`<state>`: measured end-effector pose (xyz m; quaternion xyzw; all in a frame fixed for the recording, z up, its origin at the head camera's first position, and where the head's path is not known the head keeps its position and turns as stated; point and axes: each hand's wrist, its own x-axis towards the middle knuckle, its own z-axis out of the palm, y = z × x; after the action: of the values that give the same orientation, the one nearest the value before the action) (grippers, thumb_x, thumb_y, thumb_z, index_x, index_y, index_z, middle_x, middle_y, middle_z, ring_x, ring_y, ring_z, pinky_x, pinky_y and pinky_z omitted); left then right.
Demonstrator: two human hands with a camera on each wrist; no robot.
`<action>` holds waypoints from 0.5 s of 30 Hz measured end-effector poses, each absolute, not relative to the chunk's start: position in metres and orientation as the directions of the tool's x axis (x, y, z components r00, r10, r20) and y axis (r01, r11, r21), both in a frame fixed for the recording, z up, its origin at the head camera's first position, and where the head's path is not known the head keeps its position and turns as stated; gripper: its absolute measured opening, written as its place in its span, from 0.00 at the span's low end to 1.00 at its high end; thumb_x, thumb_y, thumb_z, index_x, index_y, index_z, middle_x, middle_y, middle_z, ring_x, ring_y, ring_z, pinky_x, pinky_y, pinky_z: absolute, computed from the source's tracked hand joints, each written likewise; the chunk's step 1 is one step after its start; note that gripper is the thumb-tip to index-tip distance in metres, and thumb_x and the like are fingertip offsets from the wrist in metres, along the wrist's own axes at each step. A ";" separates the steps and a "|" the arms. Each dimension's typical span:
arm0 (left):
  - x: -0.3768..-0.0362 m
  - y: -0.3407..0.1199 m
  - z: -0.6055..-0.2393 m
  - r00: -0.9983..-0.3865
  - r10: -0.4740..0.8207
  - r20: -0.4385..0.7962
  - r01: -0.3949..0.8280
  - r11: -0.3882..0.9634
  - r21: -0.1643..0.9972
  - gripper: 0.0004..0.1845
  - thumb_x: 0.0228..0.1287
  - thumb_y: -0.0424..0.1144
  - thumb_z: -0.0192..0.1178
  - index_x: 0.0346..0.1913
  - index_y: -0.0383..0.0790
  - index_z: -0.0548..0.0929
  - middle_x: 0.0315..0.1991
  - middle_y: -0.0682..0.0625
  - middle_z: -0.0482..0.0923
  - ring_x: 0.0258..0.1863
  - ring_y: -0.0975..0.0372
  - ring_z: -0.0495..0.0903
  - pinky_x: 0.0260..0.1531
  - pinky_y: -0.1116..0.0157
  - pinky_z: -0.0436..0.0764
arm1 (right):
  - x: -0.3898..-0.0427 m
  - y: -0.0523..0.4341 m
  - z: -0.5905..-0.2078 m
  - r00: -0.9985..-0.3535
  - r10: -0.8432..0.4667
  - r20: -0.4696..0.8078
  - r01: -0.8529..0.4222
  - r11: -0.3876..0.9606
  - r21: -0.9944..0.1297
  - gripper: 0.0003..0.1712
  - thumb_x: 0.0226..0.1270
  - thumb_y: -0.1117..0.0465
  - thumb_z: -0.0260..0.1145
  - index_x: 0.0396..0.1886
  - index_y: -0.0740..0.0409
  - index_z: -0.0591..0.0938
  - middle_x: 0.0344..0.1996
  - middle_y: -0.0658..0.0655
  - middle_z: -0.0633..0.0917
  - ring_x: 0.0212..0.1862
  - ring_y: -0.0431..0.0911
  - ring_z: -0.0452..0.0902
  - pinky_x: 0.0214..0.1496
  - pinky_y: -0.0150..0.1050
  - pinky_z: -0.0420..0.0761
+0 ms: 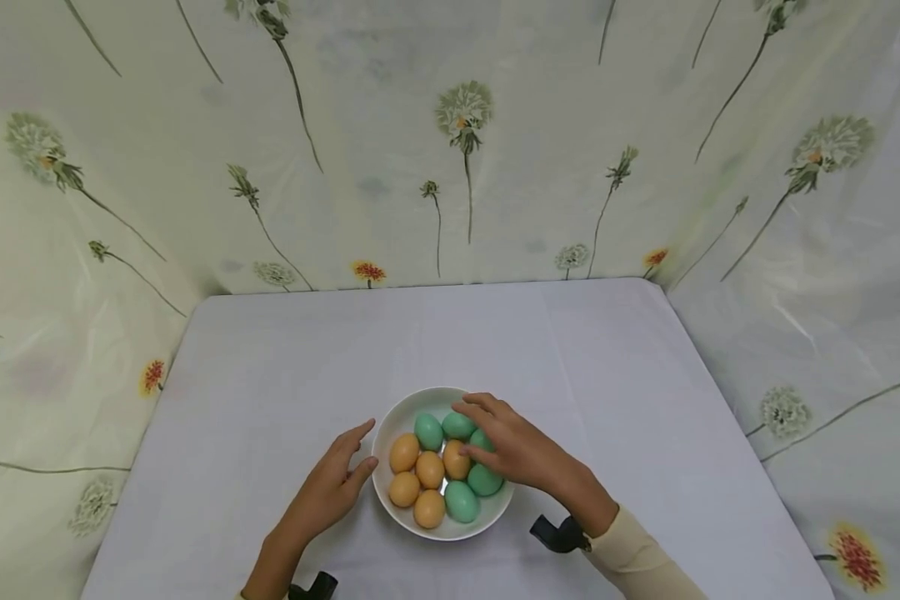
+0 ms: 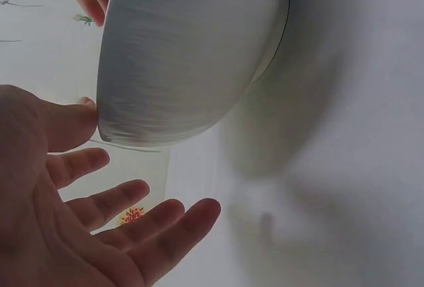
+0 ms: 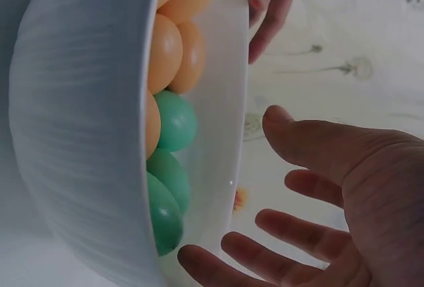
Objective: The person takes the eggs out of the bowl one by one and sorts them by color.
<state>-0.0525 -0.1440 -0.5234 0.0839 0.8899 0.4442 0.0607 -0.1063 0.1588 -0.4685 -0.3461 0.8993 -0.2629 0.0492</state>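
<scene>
— What's your left hand [image 1: 328,490] doing, lower left of centre?

— My fingers are straight and relaxed, holding nothing; the thumb tip lies against the outer wall of the white bowl [image 1: 390,418].

— And the bowl?

— Round, smooth and glossy, on the pale matte tablecloth [image 1: 270,375] at lower centre. Inside it are smooth oval eggs, orange ones [image 1: 428,469] on the left, green ones [image 1: 461,501] on the right.

— Your right hand [image 1: 513,446]?

— It hovers over the bowl's right side, fingers loosely spread above the green eggs, gripping nothing.
</scene>
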 end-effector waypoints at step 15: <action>-0.053 -0.143 -0.528 -0.943 0.252 -0.220 -0.165 0.221 0.961 0.29 0.76 0.41 0.55 0.76 0.50 0.63 0.77 0.43 0.59 0.68 0.40 0.71 0.43 0.59 0.87 | -0.123 0.140 -0.472 -0.691 -0.715 0.107 -0.666 0.572 -0.479 0.32 0.67 0.58 0.71 0.68 0.61 0.73 0.65 0.63 0.74 0.64 0.54 0.75 0.60 0.44 0.81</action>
<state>-0.0528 -0.1425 -0.5282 0.0285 0.7632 0.6235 0.1671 -0.1227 0.1398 -0.4720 -0.3900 0.8851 -0.2492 0.0492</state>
